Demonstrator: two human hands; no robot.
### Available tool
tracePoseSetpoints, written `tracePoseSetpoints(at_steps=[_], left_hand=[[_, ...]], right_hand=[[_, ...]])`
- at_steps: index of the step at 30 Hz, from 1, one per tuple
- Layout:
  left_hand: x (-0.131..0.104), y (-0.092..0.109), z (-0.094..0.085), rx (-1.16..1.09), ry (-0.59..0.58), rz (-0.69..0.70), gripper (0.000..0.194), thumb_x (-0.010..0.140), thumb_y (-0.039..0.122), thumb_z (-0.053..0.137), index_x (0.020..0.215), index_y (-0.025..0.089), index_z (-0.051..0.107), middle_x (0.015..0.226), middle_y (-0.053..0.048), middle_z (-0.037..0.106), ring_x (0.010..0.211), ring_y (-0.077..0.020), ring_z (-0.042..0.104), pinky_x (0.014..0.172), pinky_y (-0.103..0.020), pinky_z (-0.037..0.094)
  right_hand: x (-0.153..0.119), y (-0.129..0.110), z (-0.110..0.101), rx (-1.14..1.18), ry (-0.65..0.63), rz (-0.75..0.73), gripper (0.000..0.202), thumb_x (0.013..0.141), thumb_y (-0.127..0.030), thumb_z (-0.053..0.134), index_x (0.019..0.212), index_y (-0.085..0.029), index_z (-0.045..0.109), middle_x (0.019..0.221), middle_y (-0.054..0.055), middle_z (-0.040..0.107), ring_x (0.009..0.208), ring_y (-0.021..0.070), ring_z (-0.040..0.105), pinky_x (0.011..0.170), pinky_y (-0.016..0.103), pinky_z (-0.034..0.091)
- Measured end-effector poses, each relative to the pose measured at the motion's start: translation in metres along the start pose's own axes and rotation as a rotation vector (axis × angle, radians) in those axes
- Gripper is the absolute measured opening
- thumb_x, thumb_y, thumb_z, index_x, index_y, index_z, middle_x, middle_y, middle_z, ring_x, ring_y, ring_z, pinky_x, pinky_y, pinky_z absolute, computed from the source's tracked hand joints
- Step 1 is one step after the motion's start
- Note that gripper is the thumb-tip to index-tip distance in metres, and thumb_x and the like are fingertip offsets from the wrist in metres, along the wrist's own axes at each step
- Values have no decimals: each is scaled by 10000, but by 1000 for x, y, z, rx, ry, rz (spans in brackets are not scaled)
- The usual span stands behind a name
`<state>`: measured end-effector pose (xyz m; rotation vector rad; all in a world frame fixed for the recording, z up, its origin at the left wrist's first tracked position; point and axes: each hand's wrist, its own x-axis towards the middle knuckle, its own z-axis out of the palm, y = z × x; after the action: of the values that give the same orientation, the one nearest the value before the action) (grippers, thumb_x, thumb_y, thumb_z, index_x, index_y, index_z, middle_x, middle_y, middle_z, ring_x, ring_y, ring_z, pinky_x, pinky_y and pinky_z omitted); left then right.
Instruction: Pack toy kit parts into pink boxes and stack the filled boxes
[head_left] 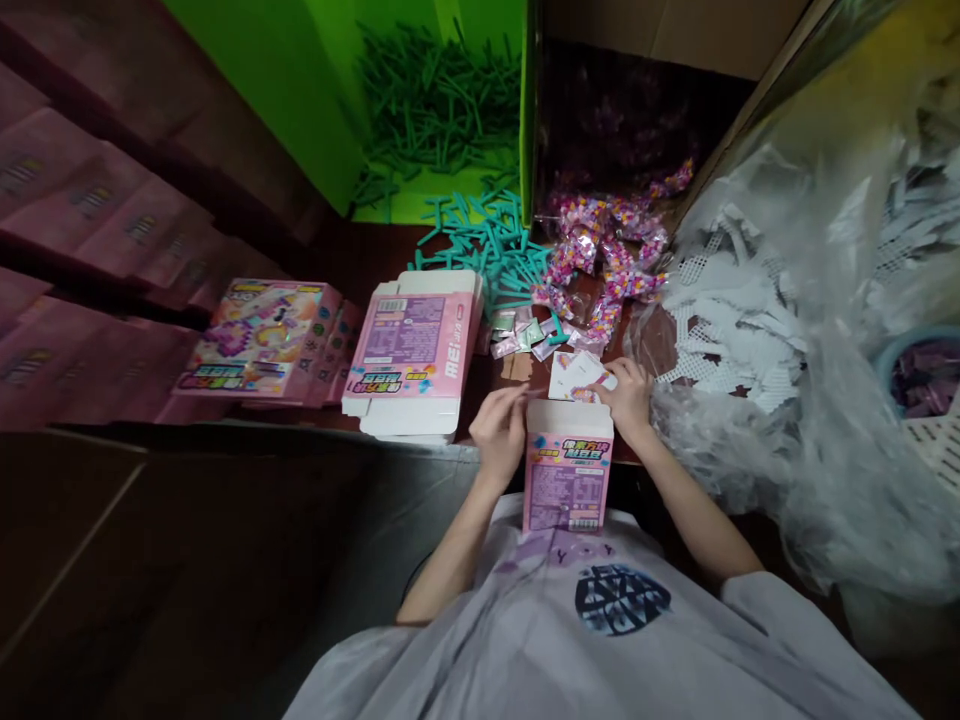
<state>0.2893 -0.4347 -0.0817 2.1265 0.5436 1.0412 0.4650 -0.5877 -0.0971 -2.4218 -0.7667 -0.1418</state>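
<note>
An upright pink box (568, 485) with its top flap raised stands against my body at the table's front edge. Just left of its top is my left hand (501, 432), fingers curled together; whether anything small is between the fingertips is too blurred to tell. My right hand (628, 400) is beyond the box's right corner, its fingers pinching the edge of white printed cards (576, 376) that lie on the table. Small clear sachets (517, 335) and a brown piece (517, 366) lie behind my left hand.
Flattened pink boxes (412, 350) and finished-looking boxes (255, 340) lie left. Behind are teal sticks (487, 245), a green bin (300, 90) and bead packets (600, 250). White mesh pieces (727, 310) in plastic bags (817, 420) and a blue basket (889, 365) are right.
</note>
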Motion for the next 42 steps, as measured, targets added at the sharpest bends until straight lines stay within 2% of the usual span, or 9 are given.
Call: tracePoseSetpoints(at_steps=[5,8,14,17,20,25,30,34,42], left_hand=[[-16,10,16,14,-321,143,122,879,207,625,888,229,744,806,-27,721,843,-182,618,886,-408,429],[-18,5,23,-129,-215,-3,117,866,271,649,915,210,735,892,-48,693,878,-175,613,827,-344,467],[40,-19,39,-107,189,-258,223,929,264,499,1084,167,628,1059,-88,643,1011,-183,606,903,-318,491],[87,-40,62,92,-4,-129,409,866,132,521,1270,183,561,1309,-130,561,1264,-240,489,1074,-392,395],[116,-56,84,284,-266,-91,534,830,91,534,1354,197,518,1334,-137,559,1298,-309,455,1098,-490,340],[128,-71,94,296,-315,-85,408,914,134,406,1280,136,585,1220,-153,626,1135,-273,570,1011,-412,419],[146,-70,99,477,-230,-158,363,879,139,467,1202,151,630,1316,-174,553,1219,-320,496,1000,-452,400],[159,-60,101,560,-342,-263,213,870,153,475,936,132,677,1086,-181,634,1078,-331,567,954,-490,404],[129,-38,85,5,298,-128,244,941,129,309,827,178,518,857,-59,522,850,-178,556,835,-322,459]], right_hand=[[14,1,-31,573,245,146,190,783,-357,702,792,-169,677,705,25,681,634,174,630,631,306,494],[6,-5,-50,679,142,33,189,774,-366,720,816,-183,705,733,21,705,632,164,650,603,288,509],[-18,-19,-52,303,-178,-482,96,838,-275,665,792,-246,744,783,21,740,773,194,629,904,441,439],[9,-2,-60,44,-226,-435,228,878,-261,586,1071,-239,708,1069,64,727,979,238,591,943,444,395],[51,34,-75,-401,-97,-127,438,855,-112,462,1279,-116,574,1228,172,638,1124,295,508,982,493,338],[85,75,-90,-696,-197,-25,303,846,-78,423,1024,-90,667,895,156,681,1020,301,517,1054,592,225],[98,41,-79,-546,108,-221,432,948,-151,310,1340,-81,477,1164,187,579,1091,284,493,1096,575,230],[130,1,-52,-601,-32,-430,463,932,-153,355,1385,-128,444,1157,194,558,1074,306,500,977,503,341],[185,4,-19,-707,-265,-342,522,841,-235,585,1304,-18,478,1110,227,634,997,325,581,990,511,255]])
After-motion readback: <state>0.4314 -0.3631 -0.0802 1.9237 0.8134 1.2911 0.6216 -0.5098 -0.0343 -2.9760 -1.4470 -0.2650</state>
